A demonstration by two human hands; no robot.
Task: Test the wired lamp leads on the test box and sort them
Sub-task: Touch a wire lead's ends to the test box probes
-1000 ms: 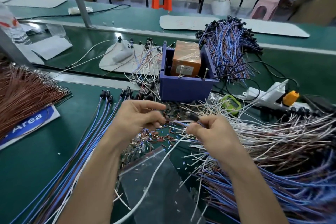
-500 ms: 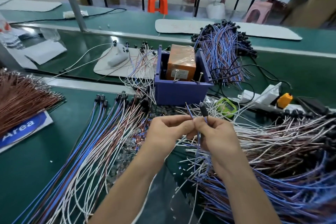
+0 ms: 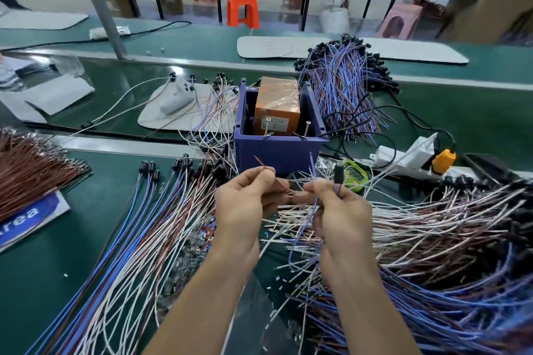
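Head cam: since a second ago the hands have come up off the wire pile and closed in. Half a second ago they were together on one lead; now the left hand [image 3: 245, 204] pinches the brown end [image 3: 264, 165] and the right hand [image 3: 339, 210] pinches the blue end [image 3: 312, 170], with the black lamp holder [image 3: 338, 173] sticking up from the same grip. The hands are nearly touching and both bare tips point up. The lead is split and sits just short of the test box [image 3: 277, 150], straight ahead of the knuckles. I'd say it's ready to touch the two screw contacts [image 3: 267, 127] on the near rim; test not yet made, nothing sorted from this one. Laid-out leads [image 3: 144, 225] fan out left of the left hand. The loose pile [image 3: 432, 225] lies right of the right hand and runs off the frame edge. Hard to see: the fingertips are behind the backs of the hands, so the exact pinch is a guess. The lamp inside the holder is probably unlit, but it's too small to confirm. The label on the orange unit [image 3: 277, 101] in the box is unreadable.
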